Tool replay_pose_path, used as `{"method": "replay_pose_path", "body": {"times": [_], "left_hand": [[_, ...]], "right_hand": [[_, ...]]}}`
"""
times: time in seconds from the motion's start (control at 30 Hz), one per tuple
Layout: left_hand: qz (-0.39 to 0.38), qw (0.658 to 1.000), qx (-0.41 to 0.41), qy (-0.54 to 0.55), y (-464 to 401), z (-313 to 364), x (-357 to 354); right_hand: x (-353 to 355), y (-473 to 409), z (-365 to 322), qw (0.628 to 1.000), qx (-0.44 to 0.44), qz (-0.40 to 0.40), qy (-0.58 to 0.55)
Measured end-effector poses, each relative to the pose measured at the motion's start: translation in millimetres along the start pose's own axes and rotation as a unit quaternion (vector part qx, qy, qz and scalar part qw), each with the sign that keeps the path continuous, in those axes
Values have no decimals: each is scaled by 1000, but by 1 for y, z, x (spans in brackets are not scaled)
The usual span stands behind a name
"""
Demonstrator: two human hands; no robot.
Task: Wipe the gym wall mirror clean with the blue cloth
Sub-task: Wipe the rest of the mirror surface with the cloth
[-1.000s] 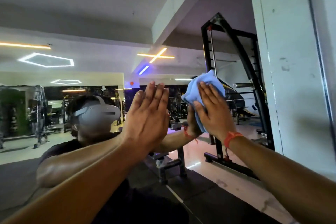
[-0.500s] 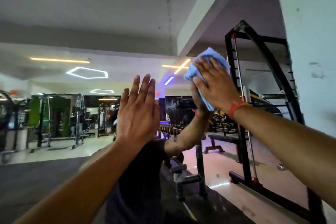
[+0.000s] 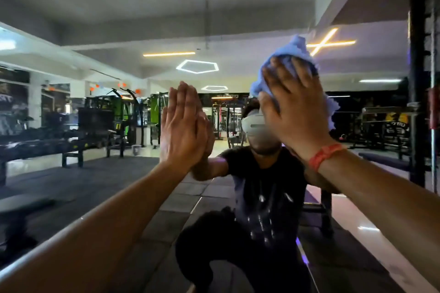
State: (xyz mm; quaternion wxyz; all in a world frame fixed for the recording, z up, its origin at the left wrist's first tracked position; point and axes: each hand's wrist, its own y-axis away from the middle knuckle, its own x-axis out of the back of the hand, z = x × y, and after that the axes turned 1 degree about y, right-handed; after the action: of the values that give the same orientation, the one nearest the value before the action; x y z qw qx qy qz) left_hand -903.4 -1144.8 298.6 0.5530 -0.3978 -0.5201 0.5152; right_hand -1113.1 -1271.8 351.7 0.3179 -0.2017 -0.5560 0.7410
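The wall mirror [image 3: 119,19] fills nearly the whole view and reflects the gym and a person in a dark shirt. My right hand [image 3: 291,107] presses the crumpled blue cloth [image 3: 289,51] flat against the glass, upper right of centre, fingers spread over the cloth. An orange band sits on that wrist. My left hand [image 3: 183,123] rests flat on the mirror to the left of it, fingers together and pointing up, palm on the glass, holding nothing. Its reflection meets it palm to palm.
A black steel rack upright [image 3: 416,78] stands at the far right edge. Reflected in the glass are a long bench [image 3: 42,147], weight machines [image 3: 123,114], dark floor mats and lit ceiling shapes.
The view has swung left, so the white wall at the right has left the frame. My right hand with the cloth has slid left across the glass toward the middle. My left hand stays on the mirror.
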Motion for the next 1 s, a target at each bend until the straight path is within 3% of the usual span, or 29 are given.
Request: {"method": "replay_pose_path", "body": {"times": [0.1, 0.17, 0.43, 0.63, 0.73, 0.87, 0.93, 1.0], "left_hand": [[-24, 999, -45, -11, 18, -9, -1], [-49, 997, -60, -10, 27, -13, 4], [-175, 975, -122, -63, 52, -38, 33], [-115, 990, -58, -60, 75, -25, 13], [-116, 989, -75, -48, 81, -35, 12], [-97, 993, -60, -34, 80, -34, 9], [-81, 995, -47, -23, 81, -21, 10], [-67, 997, -47, -8, 82, -9, 15]], "right_hand": [[-7, 61, -23, 979, 186, -73, -39], [-7, 76, -11, 965, 240, -97, -38], [-7, 86, -22, 987, 132, -62, -64], [-24, 46, -82, 996, 28, -78, -38], [-34, 81, -103, 979, 141, -133, -63], [-11, 141, -49, 932, 318, -168, -46], [-3, 123, -16, 948, 292, -125, 9], [-2, 95, -9, 982, 167, -86, 27]]}}
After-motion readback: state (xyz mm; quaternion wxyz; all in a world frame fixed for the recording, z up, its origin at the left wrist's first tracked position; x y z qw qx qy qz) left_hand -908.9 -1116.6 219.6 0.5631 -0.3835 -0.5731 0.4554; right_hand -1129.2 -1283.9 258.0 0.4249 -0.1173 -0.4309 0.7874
